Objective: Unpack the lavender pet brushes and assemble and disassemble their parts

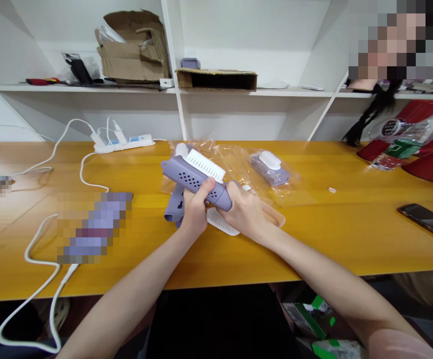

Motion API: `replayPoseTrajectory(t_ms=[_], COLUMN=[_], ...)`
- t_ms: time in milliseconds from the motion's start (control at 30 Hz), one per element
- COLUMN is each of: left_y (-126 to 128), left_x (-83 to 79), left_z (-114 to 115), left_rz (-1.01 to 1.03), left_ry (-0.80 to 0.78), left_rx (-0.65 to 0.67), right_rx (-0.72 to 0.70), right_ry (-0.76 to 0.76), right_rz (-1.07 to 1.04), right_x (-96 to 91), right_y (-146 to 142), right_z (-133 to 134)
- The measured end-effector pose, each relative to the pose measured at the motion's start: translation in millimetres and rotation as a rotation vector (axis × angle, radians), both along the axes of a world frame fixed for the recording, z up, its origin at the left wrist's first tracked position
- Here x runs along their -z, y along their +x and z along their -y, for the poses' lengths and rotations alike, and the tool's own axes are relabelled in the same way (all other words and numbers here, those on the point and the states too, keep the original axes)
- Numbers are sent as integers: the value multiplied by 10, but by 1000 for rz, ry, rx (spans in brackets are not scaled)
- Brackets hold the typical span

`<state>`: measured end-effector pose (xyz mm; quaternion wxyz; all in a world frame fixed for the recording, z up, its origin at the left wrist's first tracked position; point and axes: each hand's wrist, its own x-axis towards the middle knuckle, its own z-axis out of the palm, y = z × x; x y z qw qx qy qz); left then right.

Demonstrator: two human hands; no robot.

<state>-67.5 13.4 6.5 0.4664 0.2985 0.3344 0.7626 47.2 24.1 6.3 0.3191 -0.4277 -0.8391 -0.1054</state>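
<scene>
Both my hands are closed around a purple perforated plastic tube [192, 175] with a small loop at its far end, held tilted above the table. My left hand [194, 209] grips its middle, thumb on top. At the near end, my right hand [246, 209] wraps round the smooth part. A white comb-like piece [206, 165] shows along the tube's far side; whether it is attached I cannot tell. Below are another purple part [174, 207] with cutouts, a white slotted piece [222, 222] and a peach-coloured piece [275, 214], partly hidden by my hands.
Clear plastic wrapping [234, 157] lies behind my hands, near a purple block with a white top [270, 164]. Left are a charging phone [98, 227] and a power strip [126, 143]. Right are a dark phone [427, 223], a bottle [399, 149] and a person at the shelves.
</scene>
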Motion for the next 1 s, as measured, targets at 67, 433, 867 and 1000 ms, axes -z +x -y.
replayPoseTrajectory(t_ms=[67, 433, 867, 1000], left_y=[7, 151, -225, -208], left_x=[44, 70, -106, -116], left_z=[-30, 73, -74, -42], left_rz=[-15, -172, -3, -34], left_ry=[-12, -36, -100, -82], left_rx=[42, 137, 232, 294], right_rx=[36, 129, -272, -367], right_ry=[-2, 162, -473, -720], right_rz=[11, 111, -626, -752], right_x=[20, 76, -112, -163], right_y=[11, 29, 166, 158], right_z=[-19, -59, -186, -192])
